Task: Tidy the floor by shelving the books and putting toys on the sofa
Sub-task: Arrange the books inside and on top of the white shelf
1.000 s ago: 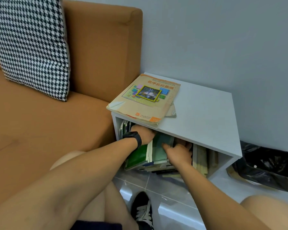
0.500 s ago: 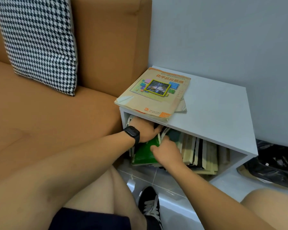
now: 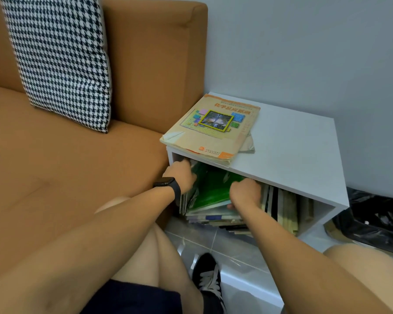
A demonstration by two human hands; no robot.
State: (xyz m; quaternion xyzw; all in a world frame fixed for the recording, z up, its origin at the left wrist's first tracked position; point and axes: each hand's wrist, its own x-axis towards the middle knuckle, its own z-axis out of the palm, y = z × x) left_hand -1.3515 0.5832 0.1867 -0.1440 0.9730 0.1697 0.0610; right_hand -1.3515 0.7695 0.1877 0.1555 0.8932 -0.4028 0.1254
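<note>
Both hands have shifted inside the shelf since half a second ago: the right hand (image 3: 245, 193) has slid rightward along the green book (image 3: 210, 191), and the book has tipped up from nearly flat to a steep lean, its top edge now pointing toward the left fingers.

That green book has a glossy, deep green cover with light glare on it, and it stands tilted in the left part of the white shelf (image 3: 288, 155). Below the fingers lies a flat heap of other books (image 3: 216, 217), their edges sticking out over the floor tiles. To the right of the right knuckles stands a row of upright books (image 3: 286, 207) with pale and dark spines.

Fingers of the left hand (image 3: 180, 175) reach into the shelf's upper left corner and press against the top left edge of the green book; they look bent, but how far they wrap round it I cannot tell. Right-hand fingers are curled tight over the book's right edge, with a fingertip showing beneath its lower corner, so they grip it.

Above the fingers, on top of the shelf, rests a worn tan textbook (image 3: 213, 130). Left of the left hand sits the orange sofa (image 3: 66, 168).
</note>
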